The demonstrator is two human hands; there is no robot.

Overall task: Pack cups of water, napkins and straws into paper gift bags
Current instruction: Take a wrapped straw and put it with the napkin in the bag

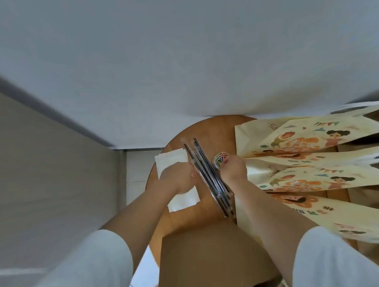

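The napkins are held under the curled left hand, while a tub of rubber bands is touched by the outstretched right hand, its grip impossible to tell.

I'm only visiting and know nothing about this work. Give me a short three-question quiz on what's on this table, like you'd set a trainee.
1. True or false: the left hand is on the white napkins.
2. What lies between the left hand and the right hand? A) cups B) straws C) scissors
3. Fill in: the printed gift bags lie on the person's ___ side of the straws.

Key: 1 true; 2 B; 3 right.
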